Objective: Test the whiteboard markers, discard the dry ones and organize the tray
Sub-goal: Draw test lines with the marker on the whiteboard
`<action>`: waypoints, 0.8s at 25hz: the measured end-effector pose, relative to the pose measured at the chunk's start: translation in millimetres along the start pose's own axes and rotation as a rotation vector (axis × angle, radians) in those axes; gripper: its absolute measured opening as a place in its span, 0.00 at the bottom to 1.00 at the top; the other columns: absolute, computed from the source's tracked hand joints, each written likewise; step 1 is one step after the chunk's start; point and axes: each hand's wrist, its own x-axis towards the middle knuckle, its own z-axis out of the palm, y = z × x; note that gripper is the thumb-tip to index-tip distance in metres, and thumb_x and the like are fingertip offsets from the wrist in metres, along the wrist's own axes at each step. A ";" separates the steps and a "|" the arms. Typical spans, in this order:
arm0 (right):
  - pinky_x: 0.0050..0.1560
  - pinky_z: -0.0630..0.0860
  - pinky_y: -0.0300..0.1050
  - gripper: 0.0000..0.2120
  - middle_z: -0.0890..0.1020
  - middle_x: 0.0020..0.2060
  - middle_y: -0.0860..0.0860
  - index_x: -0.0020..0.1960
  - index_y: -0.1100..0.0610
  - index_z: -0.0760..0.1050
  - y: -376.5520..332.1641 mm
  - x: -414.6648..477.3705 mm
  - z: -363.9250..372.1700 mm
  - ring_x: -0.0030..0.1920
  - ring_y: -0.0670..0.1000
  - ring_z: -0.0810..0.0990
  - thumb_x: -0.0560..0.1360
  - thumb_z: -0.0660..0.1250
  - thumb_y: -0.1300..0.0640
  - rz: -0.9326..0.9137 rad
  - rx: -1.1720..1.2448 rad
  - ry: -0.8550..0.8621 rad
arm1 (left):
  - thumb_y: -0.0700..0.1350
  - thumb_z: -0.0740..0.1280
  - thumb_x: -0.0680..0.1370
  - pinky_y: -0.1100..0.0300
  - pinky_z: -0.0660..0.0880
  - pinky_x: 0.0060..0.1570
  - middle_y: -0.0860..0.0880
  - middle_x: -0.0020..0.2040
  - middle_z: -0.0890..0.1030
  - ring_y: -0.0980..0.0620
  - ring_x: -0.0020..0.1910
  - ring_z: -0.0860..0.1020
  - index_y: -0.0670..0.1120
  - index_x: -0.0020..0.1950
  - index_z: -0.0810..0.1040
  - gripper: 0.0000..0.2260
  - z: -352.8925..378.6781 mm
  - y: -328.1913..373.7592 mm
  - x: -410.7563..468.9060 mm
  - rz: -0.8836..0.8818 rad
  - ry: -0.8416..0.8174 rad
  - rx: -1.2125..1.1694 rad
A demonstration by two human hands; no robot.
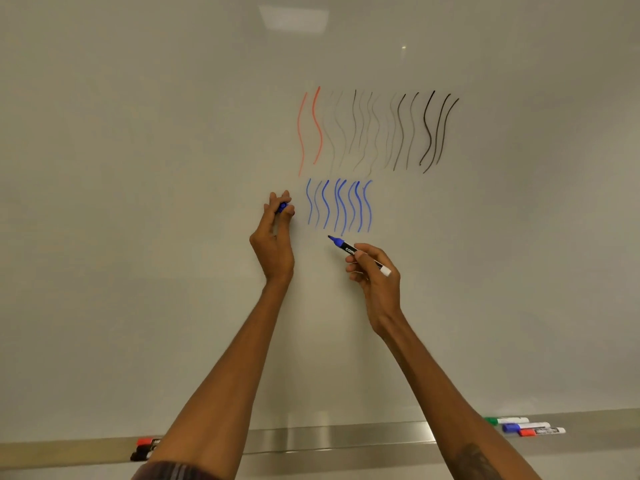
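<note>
Below, left forearm (221, 386) crosses tray (329, 438), half-hiding red, perhaps black markers (143, 449).

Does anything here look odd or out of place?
Nothing broken or spilled. The grey lines look very faint beside the black lines. On the tray, the left markers and the right markers lie far apart.

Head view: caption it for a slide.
Marker test: right hand holds an uncapped blue marker below wavy test lines on the whiteboard; left hand pinches the blue cap.
</note>
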 end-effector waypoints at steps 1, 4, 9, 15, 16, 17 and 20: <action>0.49 0.77 0.51 0.10 0.83 0.45 0.61 0.59 0.62 0.79 1.6 -1.2 2.5 0.43 0.55 0.81 0.79 0.66 0.61 0.045 0.072 -0.016 | 0.43 0.69 0.80 0.60 0.74 0.65 0.50 0.58 0.84 0.55 0.61 0.80 0.40 0.61 0.81 0.12 -2.3 6.7 -7.1 -0.052 0.054 -0.043; 0.53 0.78 0.50 0.12 0.83 0.46 0.61 0.60 0.64 0.78 9.8 -10.3 8.3 0.46 0.56 0.82 0.79 0.65 0.61 0.132 0.138 -0.097 | 0.46 0.70 0.79 0.62 0.77 0.56 0.49 0.53 0.85 0.57 0.52 0.83 0.44 0.59 0.82 0.11 -9.7 9.7 -32.1 -0.198 0.160 -0.134; 0.53 0.81 0.48 0.13 0.84 0.48 0.63 0.61 0.65 0.78 23.3 -27.0 15.3 0.47 0.57 0.83 0.80 0.65 0.60 0.186 0.127 -0.096 | 0.45 0.65 0.82 0.52 0.76 0.64 0.44 0.58 0.84 0.50 0.58 0.82 0.41 0.67 0.77 0.15 -13.5 -7.1 -63.0 -0.406 0.163 -0.334; 0.56 0.80 0.52 0.09 0.85 0.47 0.62 0.57 0.59 0.81 32.4 -34.2 10.7 0.46 0.57 0.83 0.79 0.66 0.59 0.205 0.083 -0.068 | 0.44 0.65 0.81 0.49 0.75 0.65 0.43 0.57 0.84 0.50 0.57 0.83 0.40 0.65 0.78 0.14 -16.9 -18.3 -83.2 -0.505 0.164 -0.343; 0.56 0.80 0.52 0.09 0.85 0.47 0.62 0.57 0.59 0.80 33.8 -35.3 9.5 0.46 0.57 0.84 0.79 0.66 0.59 0.205 0.076 -0.071 | 0.44 0.65 0.81 0.49 0.76 0.65 0.43 0.57 0.84 0.50 0.57 0.83 0.40 0.65 0.78 0.14 -16.9 -19.1 -85.5 -0.501 0.158 -0.332; 0.55 0.80 0.52 0.09 0.85 0.48 0.62 0.58 0.59 0.80 35.3 -36.2 8.3 0.46 0.57 0.84 0.79 0.66 0.59 0.204 0.068 -0.075 | 0.44 0.65 0.82 0.49 0.76 0.65 0.44 0.57 0.84 0.50 0.57 0.83 0.40 0.65 0.78 0.14 -16.7 -19.6 -87.8 -0.499 0.150 -0.325; 0.54 0.81 0.50 0.10 0.85 0.48 0.62 0.59 0.60 0.80 38.6 -39.4 6.6 0.47 0.57 0.83 0.80 0.65 0.59 0.207 0.061 -0.084 | 0.44 0.65 0.82 0.50 0.76 0.65 0.46 0.55 0.85 0.50 0.57 0.83 0.42 0.63 0.79 0.12 -17.0 -19.2 -94.8 -0.498 0.118 -0.323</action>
